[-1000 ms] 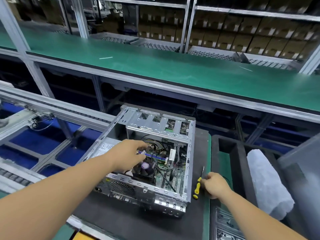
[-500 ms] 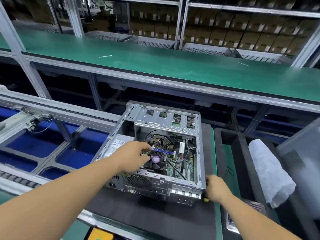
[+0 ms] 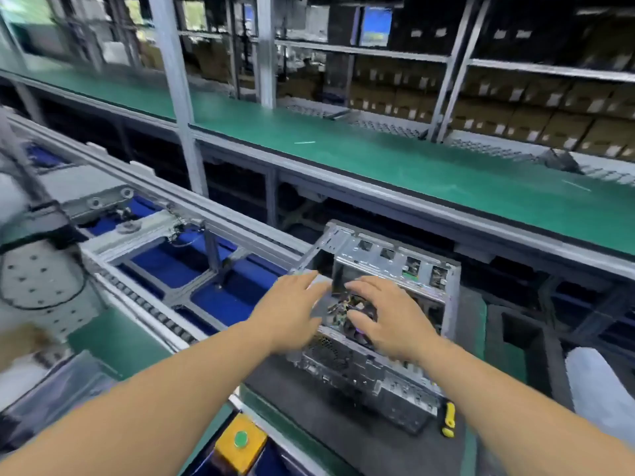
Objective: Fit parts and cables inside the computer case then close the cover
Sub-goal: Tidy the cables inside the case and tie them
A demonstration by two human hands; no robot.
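1. At far left I see the conveyor frame with blue panels under it.
2. My left hand hovers over the case's left edge, fingers straight and released, gripping nothing.
3. The computer case sits uncovered on a dark mat, and blur hides the detail of the cables inside it.
4. My right hand spreads above the open interior, fingers loose, holding nothing.
5. A yellow screwdriver lies just beside the case's near right corner.
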